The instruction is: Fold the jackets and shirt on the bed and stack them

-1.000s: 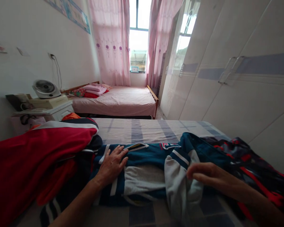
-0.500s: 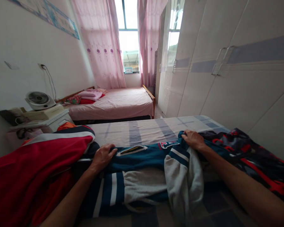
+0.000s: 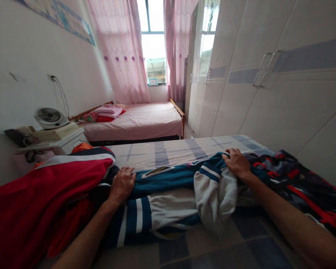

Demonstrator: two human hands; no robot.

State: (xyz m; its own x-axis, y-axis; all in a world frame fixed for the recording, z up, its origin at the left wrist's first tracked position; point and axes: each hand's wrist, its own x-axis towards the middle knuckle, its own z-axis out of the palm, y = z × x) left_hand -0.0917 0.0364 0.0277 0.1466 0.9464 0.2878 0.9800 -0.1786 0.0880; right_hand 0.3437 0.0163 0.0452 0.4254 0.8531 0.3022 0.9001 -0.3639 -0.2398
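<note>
A teal and grey jacket (image 3: pixel 165 181) with white-striped cuffs lies bunched across the checked bed in front of me. One grey sleeve (image 3: pixel 208 186) is folded over its front, and a white-edged pocket slit shows near the top. My left hand (image 3: pixel 123 183) rests on the jacket's left end, its fingers laid over the cloth. At the right end of the upper edge, my right hand (image 3: pixel 236 162) touches the jacket with its fingers apart. Its fingertips reach just past the edge.
Red and navy clothing (image 3: pixel 72 179) is heaped on the left. Dark clothing with red markings (image 3: pixel 299 183) lies on the right. The checked mattress (image 3: pixel 184 147) extends beyond the jacket. Further off are a pink bed (image 3: pixel 148 119), a small fan (image 3: pixel 50 116) and a white wardrobe (image 3: pixel 240 104).
My right hand has loosened from the bunched cloth and spread its fingers. The jacket's upper part now lies lower, with its chest lettering mostly turned out of sight. My left hand stays on the left end.
</note>
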